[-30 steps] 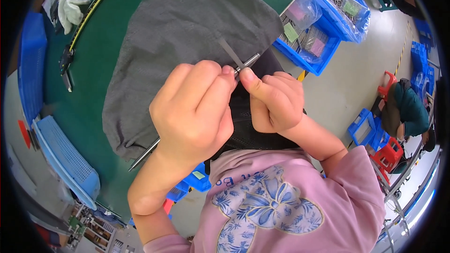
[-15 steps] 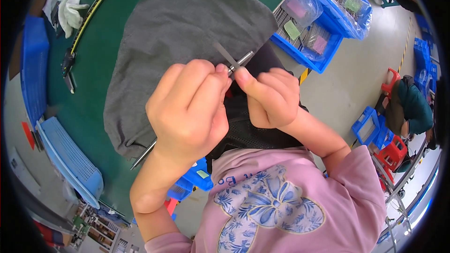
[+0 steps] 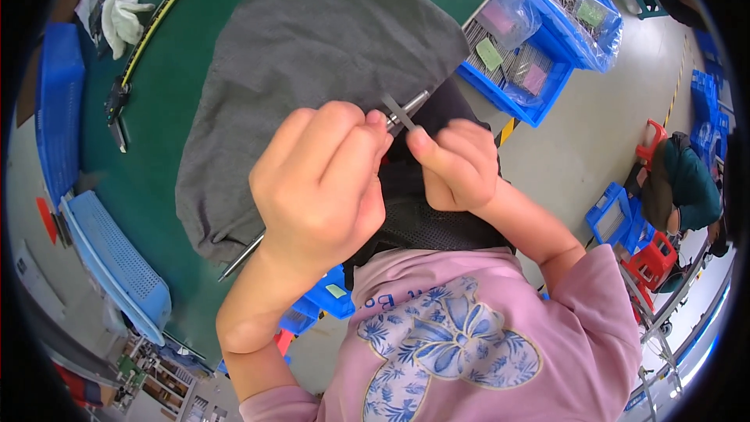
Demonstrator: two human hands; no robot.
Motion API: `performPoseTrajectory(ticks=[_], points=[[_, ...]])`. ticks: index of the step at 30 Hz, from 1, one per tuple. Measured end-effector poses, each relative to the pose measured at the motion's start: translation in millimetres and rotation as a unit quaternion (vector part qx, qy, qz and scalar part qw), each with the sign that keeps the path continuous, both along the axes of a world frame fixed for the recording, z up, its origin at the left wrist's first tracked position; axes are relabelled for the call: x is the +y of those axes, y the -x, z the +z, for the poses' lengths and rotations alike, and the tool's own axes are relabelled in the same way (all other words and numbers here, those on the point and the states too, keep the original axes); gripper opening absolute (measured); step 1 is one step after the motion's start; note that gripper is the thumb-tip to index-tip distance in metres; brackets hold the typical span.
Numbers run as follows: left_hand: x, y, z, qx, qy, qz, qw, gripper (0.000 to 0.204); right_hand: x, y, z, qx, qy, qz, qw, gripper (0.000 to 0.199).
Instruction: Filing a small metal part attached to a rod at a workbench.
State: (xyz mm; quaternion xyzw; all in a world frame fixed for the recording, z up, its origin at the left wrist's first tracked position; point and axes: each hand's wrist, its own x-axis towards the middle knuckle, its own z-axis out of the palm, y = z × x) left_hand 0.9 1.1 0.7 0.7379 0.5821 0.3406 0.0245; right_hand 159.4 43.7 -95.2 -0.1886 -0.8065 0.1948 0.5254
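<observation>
My left hand [image 3: 316,176] is closed around a slim metal rod [image 3: 419,101], whose bright tip sticks out to the upper right of the fingers. A long metal length shows below the left wrist, apparently the same rod. My right hand [image 3: 461,164] pinches a flat narrow grey strip [image 3: 399,112] between thumb and curled fingers. The strip lies across the rod near its tip, beside my left fingertips; whether it is a file or an abrasive strip I cannot tell. Under both hands a dark grey cloth [image 3: 312,39] is spread over the table edge.
Blue bins [image 3: 539,105] of metal rods and bagged parts stand at the upper right. On the green table [image 3: 180,39] lie a caliper [image 3: 117,101] and a white glove [image 3: 123,16]. A light blue basket [image 3: 121,258] sits at the left. Another person [image 3: 691,180] crouches far right.
The grey strip has slid down and to the right across the rod, with less of it beyond the rod now. My right hand has shifted slightly down; the left keeps its grip.
</observation>
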Motion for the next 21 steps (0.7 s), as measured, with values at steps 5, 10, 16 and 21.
performPoseTrajectory(ticks=[5,10,16,21], points=[[-1,1,0,-0.013,-0.012,0.006,1.0,0.017,-9,-10,-13,-0.015,0.008,0.009,1.0,0.052],[0,1,0,-0.005,-0.008,-0.003,1.0,0.018,6,11,11,0.033,-0.006,-0.012,0.999,0.053],[0,0,-3,-0.005,-0.015,0.006,1.0,0.016,-12,-19,23,-0.092,0.05,-0.026,0.994,0.051],[-2,2,-5,0.001,-0.027,0.005,1.0,0.014,-8,-23,61,-0.163,0.094,0.014,0.982,0.053]])
